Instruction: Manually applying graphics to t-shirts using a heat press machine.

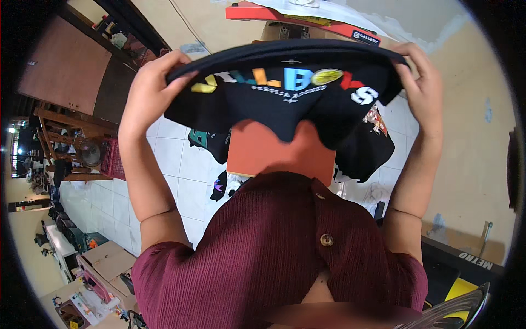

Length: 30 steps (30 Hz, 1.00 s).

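A black printed garment (279, 112), with a row of multicoloured letters across it, is stretched between my two hands in front of me. My left hand (150, 90) pinches its upper left end, thumb on the near side. At the upper right end my right hand (421, 88) grips the cloth in the same way. The fabric's lower edge hangs loose above an orange-red flat surface (280, 153), hiding its far part. Black printed cloth (366, 156) lies to the right of that surface, and a black piece with a green print (205, 137) lies to its left.
A red-orange bar-shaped object (257, 12) stands beyond the garment, near the wall. White floor tiles (164, 159) spread to the left, with a red plastic crate (112, 159) and a fan (90, 153) farther off. A black and yellow object (460, 290) is at lower right.
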### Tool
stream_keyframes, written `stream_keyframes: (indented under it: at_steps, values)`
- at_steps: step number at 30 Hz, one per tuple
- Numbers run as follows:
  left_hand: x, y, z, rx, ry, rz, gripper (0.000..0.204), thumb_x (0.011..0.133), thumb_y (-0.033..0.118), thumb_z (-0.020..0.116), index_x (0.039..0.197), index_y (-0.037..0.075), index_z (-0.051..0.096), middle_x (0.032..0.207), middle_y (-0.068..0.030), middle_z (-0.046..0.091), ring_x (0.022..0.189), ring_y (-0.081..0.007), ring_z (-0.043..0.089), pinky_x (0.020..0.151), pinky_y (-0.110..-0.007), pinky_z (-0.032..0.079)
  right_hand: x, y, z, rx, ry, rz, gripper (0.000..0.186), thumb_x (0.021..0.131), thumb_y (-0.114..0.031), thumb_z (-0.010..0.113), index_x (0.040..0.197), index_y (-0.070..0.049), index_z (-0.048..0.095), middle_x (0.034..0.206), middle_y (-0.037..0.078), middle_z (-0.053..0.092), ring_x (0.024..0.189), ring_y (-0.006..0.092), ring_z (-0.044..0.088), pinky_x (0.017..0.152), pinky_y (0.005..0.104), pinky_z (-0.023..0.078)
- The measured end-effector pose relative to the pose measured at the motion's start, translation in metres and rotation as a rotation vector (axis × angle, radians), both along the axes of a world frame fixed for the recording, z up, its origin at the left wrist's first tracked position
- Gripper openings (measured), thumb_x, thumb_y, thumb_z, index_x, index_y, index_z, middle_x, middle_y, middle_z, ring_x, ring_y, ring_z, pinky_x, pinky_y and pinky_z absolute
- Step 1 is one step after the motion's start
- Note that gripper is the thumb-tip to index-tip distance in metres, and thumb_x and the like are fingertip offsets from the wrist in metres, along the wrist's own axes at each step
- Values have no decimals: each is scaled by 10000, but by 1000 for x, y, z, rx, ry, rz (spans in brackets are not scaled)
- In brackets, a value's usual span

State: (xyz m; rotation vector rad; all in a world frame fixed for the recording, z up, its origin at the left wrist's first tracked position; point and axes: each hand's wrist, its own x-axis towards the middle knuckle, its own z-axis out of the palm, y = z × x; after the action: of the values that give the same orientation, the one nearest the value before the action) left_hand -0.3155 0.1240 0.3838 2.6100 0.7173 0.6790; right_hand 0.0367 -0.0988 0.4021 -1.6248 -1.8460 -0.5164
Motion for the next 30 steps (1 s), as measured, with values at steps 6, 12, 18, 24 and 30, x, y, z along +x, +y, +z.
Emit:
stream_keyframes:
  at_steps: [6, 12, 18, 24, 30]
  values:
    - [-21, -12, 5, -58, -109, 72, 99, 829, -20, 543, 923, -5, 568, 756, -68, 527, 709, -137, 484, 658, -237, 397, 26, -37, -26, -132, 236, -236, 160, 857, -26, 555, 1006, -56, 608, 909, 140, 653, 826, 261, 641, 742, 307, 494]
    - [-34, -13, -20, -59, -118, -10, 148, 828, -17, 499, 960, -17, 566, 836, -112, 558, 779, -225, 549, 718, -268, 423, 52, -61, -35, -243, 280, -322, 99, 874, -83, 587, 956, -28, 599, 848, 116, 638, 744, 208, 600, 704, 304, 477]
    - [-45, -58, -19, -182, 46, 27, 218, 805, -36, 513, 1008, -7, 585, 895, -114, 591, 836, -236, 578, 783, -283, 444, 70, -78, -30, -552, 579, -236, 104, 827, -77, 632, 856, -14, 555, 733, 13, 538, 677, 90, 476, 623, 251, 400]
    - [-56, -27, -32, -338, -241, 221, 86, 905, 81, 568, 888, -3, 556, 788, 13, 508, 737, -76, 448, 654, -208, 373, 93, -73, -59, -618, 923, -147, 104, 833, -80, 634, 858, -53, 537, 752, -62, 454, 738, 48, 427, 661, 204, 336]
    - [22, 81, -139, -574, -392, 262, 201, 936, 230, 581, 908, 32, 578, 796, 39, 500, 768, -61, 435, 694, -214, 367, 145, -8, -172, -624, 1035, -59, 132, 842, -133, 657, 883, -76, 545, 765, -54, 493, 735, 51, 456, 674, 212, 362]
